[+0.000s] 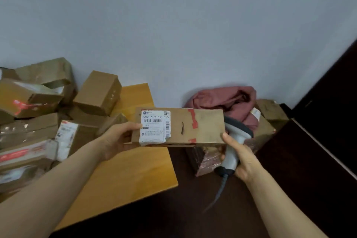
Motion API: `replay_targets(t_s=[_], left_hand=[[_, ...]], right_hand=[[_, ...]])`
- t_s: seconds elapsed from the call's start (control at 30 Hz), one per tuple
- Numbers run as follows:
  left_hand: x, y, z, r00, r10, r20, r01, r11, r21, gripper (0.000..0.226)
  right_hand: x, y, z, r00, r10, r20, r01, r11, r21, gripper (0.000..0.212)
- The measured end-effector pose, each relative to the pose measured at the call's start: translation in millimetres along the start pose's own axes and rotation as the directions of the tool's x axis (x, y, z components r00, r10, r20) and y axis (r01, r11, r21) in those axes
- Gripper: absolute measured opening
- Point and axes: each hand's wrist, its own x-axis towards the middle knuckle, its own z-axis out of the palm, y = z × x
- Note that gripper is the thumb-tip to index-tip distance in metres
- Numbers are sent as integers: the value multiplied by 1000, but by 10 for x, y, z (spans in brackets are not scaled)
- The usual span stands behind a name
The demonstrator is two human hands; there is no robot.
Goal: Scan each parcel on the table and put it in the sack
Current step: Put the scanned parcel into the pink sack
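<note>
The left hand (119, 139) pinches the parcel (202, 127) by its labelled end; the right hand (241, 162) grips the scanner (234, 139), thumb against the other end. Held above the right edge of the table (125, 176), the parcel looks light and stiff, best held by its short ends.

Label (154, 127) on held parcel (202, 125): fine print below barcode too small to read. Left grip (117, 139): fingers hidden behind held parcel, thumb alone visible. Scanner (230, 152): head part-hidden behind held parcel's right end; cable (219, 193) blurred. Right grip (243, 160): thumb contact with held parcel's corner undeterminable. Reddish sack (228, 100): lower part hidden, mouth not discernible. Parcel pile (29, 121) on counter (125, 176): cut by left edge, markings blurred. Forearms cut by bottom edge.
</note>
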Motion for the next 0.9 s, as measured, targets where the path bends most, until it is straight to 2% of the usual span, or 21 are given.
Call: replay_targets(t_s=[0.07, 0.1, 0.23, 0.33, 0.47, 0.6, 0.73, 0.9], left_hand=[[173, -42, 419, 999, -40, 28, 39, 999, 36, 70], [260, -66, 611, 997, -58, 43, 56, 998, 43, 66], [633, -61, 1272, 980, -150, 132, 136, 984, 112, 58], [995, -24, 1604, 964, -209, 165, 180, 969, 170, 71], [1583, -28, 1935, 943, -275, 188, 248, 956, 154, 59], [2290, 32, 2261, 946, -272, 177, 272, 962, 25, 39], [2901, 184, 2598, 952, -290, 101, 307, 911, -276, 27], [3429, 309, 3050, 922, -372, 105, 379, 818, -432, 39]], right_hand=[[50, -103, -405, 999, 19, -27, -18, 999, 26, 96], [65, -151, -567, 998, 23, -51, -21, 999, 35, 95], [189, -294, -1050, 975, 45, -217, -25, 995, 96, 63], [348, -374, -1288, 956, 81, -280, -51, 992, 114, 65], [666, -619, -1539, 936, 64, -347, -38, 996, 81, 58], [1216, -910, -1582, 915, 21, -402, 17, 996, 91, 37], [1878, -1212, -1413, 873, 64, -484, 27, 984, 178, 29], [2572, -1314, -1211, 862, 133, -490, -29, 976, 214, 32]])
